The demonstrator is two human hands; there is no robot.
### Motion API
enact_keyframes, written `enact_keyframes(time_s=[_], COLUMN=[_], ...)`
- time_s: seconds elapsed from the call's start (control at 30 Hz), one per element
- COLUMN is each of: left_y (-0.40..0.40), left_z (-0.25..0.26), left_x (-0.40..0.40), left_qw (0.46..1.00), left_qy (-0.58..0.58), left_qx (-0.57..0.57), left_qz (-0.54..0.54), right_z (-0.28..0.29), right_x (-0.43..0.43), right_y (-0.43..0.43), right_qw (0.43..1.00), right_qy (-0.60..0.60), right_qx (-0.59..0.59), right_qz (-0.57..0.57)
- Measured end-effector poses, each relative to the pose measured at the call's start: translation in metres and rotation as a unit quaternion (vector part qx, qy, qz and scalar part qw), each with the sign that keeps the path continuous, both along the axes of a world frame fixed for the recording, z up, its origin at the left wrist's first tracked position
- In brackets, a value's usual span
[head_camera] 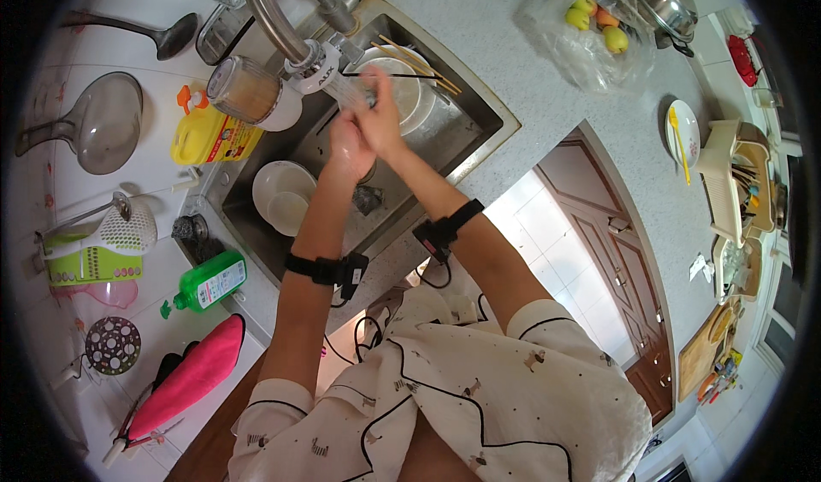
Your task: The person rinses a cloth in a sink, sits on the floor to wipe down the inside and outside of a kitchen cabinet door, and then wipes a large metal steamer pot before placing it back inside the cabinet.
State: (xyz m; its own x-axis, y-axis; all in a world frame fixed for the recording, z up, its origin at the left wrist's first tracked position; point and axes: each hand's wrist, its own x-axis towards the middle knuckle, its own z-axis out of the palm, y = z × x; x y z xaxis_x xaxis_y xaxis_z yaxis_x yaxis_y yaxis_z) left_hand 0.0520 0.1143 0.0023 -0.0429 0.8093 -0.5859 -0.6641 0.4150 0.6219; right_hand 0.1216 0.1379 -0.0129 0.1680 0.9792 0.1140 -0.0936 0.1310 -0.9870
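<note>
Over the steel sink [474,119], my left hand [350,145] and my right hand [383,117] touch each other in the water stream [345,89] from the faucet [312,68]. The fingers are blurred and partly hidden, so I cannot tell whether anything is between them. Just behind my hands stands a large white bowl [415,100], with wooden chopsticks [417,64] lying across it. White bowls [272,184] sit nested at the sink's left side. A dark scouring pad [367,200] lies on the sink bottom below my hands.
Left of the sink stand a yellow detergent bottle [204,134] and a green pump bottle [211,281]. Utensils, including a black ladle [174,36], hang on the tiled wall. Rightward on the counter [494,52] are a bag of fruit [596,39] and a plate [686,137].
</note>
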Motion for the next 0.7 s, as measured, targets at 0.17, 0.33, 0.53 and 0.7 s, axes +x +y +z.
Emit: enact_keyframes(time_s=[0.17,0.33,0.53,0.7], left_y=[0.003,0.003,0.004,0.002], left_z=[0.016,0.003,0.000,-0.002], left_x=[-0.005,-0.013,-0.019,-0.021], left_qw=[0.992,0.986,0.982,0.986], left_qy=[-0.106,-0.096,-0.032,-0.047], left_qx=[-0.038,-0.051,-0.097,-0.071], left_qz=[0.050,0.127,0.161,0.145], right_z=[-0.014,-0.009,0.004,0.000], right_x=[-0.010,-0.005,0.002,0.000], right_y=[-0.023,-0.004,0.010,0.012], right_qw=[0.983,0.893,0.790,0.789], right_qy=[0.140,0.381,0.442,0.432], right_qx=[-0.088,-0.232,-0.418,-0.425], right_qz=[0.085,0.060,0.075,0.102])
